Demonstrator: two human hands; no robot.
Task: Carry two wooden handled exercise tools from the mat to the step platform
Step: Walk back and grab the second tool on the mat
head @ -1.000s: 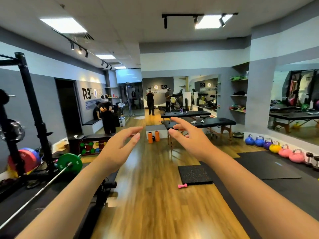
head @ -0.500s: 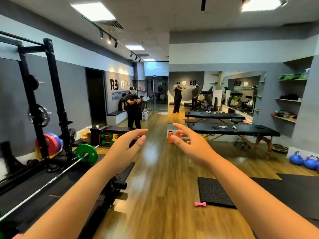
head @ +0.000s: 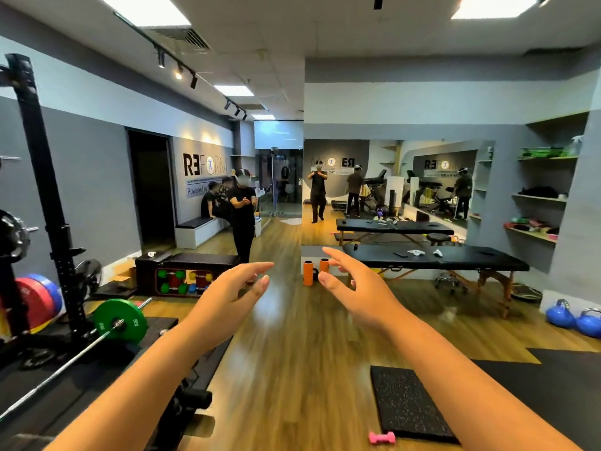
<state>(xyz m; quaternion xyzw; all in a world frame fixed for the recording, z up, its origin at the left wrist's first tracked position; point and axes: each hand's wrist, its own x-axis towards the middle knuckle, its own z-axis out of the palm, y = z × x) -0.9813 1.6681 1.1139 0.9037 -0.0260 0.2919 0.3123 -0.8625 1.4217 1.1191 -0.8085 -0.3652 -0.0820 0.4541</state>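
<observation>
My left hand and my right hand are both stretched out in front of me at chest height, fingers relaxed and spread, holding nothing. They hover over the wooden floor in the middle of a gym. A dark speckled mat lies on the floor at the lower right, under my right forearm. A larger black mat spreads out at the far right. No wooden-handled exercise tools and no step platform show in this view.
A squat rack with a barbell and green plate stands at left. A small pink dumbbell lies by the speckled mat. Black massage tables, orange foam rollers, blue kettlebells and a person stand ahead.
The view has swung left: the rack and green plate came further into sight and the kettlebell row slid off to the right. Both hands stayed raised and empty.
</observation>
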